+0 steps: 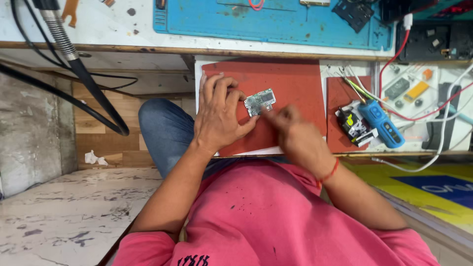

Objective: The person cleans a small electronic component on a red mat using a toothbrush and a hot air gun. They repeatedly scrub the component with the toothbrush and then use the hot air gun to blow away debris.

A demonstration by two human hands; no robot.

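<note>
Head view: small green circuit board (260, 102), silver shielding, on red mat (295, 83).

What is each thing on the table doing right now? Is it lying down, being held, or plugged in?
Circuit board: flat on the red mat, pinned at its left edge by fingers.
Left hand: resting on the mat, fingers on the board.
Right hand: blurred, at the board's right edge; grip unclear.
Blue tool: lying down, unheld.
White cable: loose across the bench.
Blue mat: flat, further back.
</note>
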